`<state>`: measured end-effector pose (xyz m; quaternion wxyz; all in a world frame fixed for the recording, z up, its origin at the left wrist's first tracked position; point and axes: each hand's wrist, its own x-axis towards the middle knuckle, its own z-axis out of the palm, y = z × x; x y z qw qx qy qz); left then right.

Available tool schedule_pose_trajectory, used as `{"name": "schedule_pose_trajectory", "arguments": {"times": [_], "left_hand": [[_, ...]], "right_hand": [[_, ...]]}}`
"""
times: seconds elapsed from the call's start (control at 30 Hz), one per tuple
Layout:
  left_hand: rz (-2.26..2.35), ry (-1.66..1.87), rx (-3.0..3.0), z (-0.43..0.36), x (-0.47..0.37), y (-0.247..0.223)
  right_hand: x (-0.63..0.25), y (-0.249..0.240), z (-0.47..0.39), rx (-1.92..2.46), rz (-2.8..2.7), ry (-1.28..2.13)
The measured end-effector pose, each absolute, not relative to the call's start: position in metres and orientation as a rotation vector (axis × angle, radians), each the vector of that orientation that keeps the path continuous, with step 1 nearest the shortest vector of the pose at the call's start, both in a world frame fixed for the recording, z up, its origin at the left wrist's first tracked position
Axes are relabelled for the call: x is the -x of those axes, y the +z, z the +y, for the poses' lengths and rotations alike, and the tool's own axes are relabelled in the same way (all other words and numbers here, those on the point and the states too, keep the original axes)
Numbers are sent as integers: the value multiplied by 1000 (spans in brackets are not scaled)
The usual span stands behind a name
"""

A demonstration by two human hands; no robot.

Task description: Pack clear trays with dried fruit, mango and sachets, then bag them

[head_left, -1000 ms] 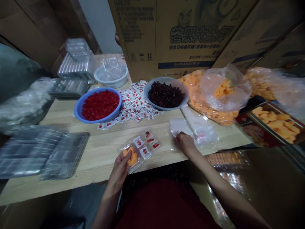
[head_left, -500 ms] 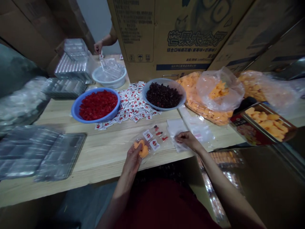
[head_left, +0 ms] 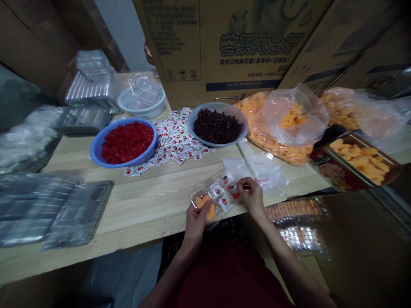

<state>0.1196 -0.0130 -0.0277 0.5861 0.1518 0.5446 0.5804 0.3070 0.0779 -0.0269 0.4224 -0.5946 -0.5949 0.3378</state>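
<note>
My left hand [head_left: 196, 218] is closed on the left end of a clear plastic tray [head_left: 219, 208], its thumb over the orange candy pieces [head_left: 206, 207] there. Two white sachets [head_left: 220, 196] with red print sit in the tray's middle; small red and dark pieces lie at its right end. My right hand [head_left: 251, 194] pinches by that right end, at the near edge of a clear plastic bag [head_left: 236, 169] lying on the table. The tray's right end overlaps the bags, and the fingertips partly hide the contact.
Behind are a blue basin [head_left: 93, 150] of red candies, loose sachets [head_left: 175, 137], a bowl [head_left: 245, 128] of dark pieces and a bag of orange pieces [head_left: 272, 145]. Clear trays [head_left: 77, 214] stack at left. An open box [head_left: 330, 169] holds orange pieces. Another person's hand [head_left: 148, 54] shows behind the carton [head_left: 180, 47].
My left hand has carried the tray right, to the bags and my right hand. My right hand stays pinched at the bags. The other person's hand has mostly gone behind the carton.
</note>
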Motion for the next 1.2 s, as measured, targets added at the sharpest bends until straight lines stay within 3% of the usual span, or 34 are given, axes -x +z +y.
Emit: {"name": "schedule_pose_trajectory", "arguments": {"times": [0.27, 0.5, 0.73, 0.9, 1.2], "left_hand": [[1248, 1304, -399, -18, -116, -19], [1274, 1308, -445, -13, -116, -24], [1227, 1281, -453, -6, -128, -30], [1142, 1352, -363, 1, -135, -28], [1080, 1332, -294, 15, -161, -25]], "right_hand": [[-300, -26, 70, 1549, -1643, 602], [-293, -27, 59, 1401, -1859, 611], [-296, -25, 72, 1543, -1933, 530], [-293, -16, 70, 1354, -2109, 554], [-356, -24, 46, 1616, -2086, 270]]}}
